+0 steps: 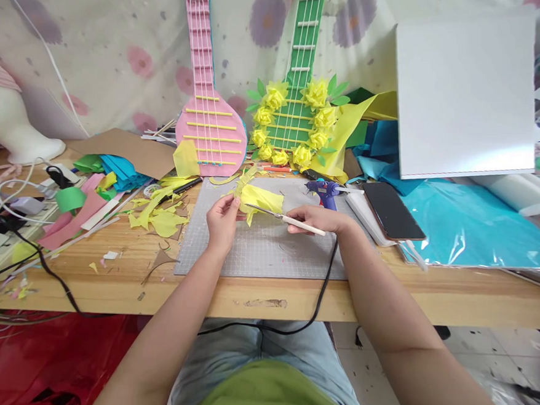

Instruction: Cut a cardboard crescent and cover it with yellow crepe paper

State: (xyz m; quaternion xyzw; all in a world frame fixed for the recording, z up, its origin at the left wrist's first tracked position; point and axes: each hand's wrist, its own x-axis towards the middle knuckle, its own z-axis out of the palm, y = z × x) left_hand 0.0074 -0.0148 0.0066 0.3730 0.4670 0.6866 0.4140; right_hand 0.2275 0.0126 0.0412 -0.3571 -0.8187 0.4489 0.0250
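My left hand [223, 221] pinches a piece of thin yellow crepe paper [263, 197] by its left end, above the grey cutting mat [266, 258]. From the right, my right hand [317, 219] grips a pair of white-handled scissors [303, 224]. Their blades point left across the lower part of the paper, toward my left fingers. Whether the paper lies between the blades, I cannot tell. A purple glue gun [327, 193] rests just behind my right hand.
Behind stand a pink cardboard instrument [213, 124] and a green one [302, 63] with yellow paper flowers. Yellow scraps [164, 223] litter the left side. A black phone [392, 211] and blue wrapped sheet [490, 230] lie right. A black cable [324, 286] hangs over the table edge.
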